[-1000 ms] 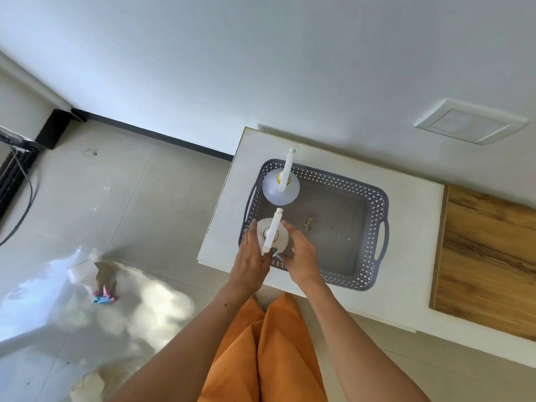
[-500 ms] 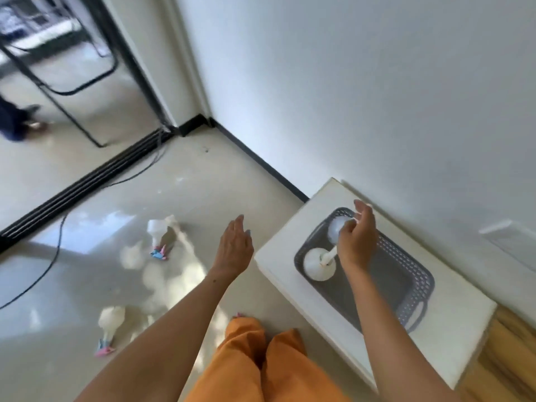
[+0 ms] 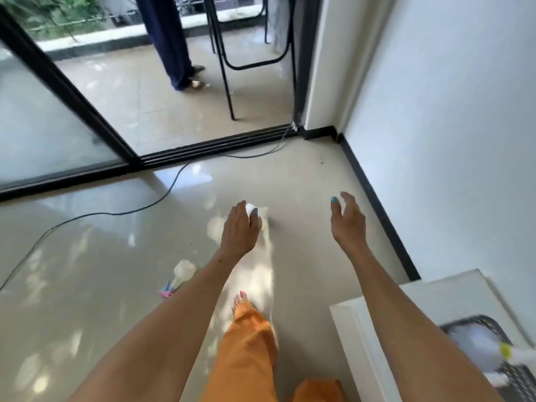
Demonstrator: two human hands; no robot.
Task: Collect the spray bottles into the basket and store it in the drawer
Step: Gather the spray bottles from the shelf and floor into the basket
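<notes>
Reaching over floor | left hand (image 3: pixel 239 227) open, empty | right hand (image 3: pixel 347 219) open, empty

No legible txt, labels, brands or nos. showing anywhere; motion blur smearing fine detail.

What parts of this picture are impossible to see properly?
Head view only:
- Far spray bottle: mostly hidden behind the left hand.
- Basket: cut off by the frame edge and the right arm; its contents are blurred.
- Drawer: not visible.
- Near spray bottle: small and blurred.
</notes>
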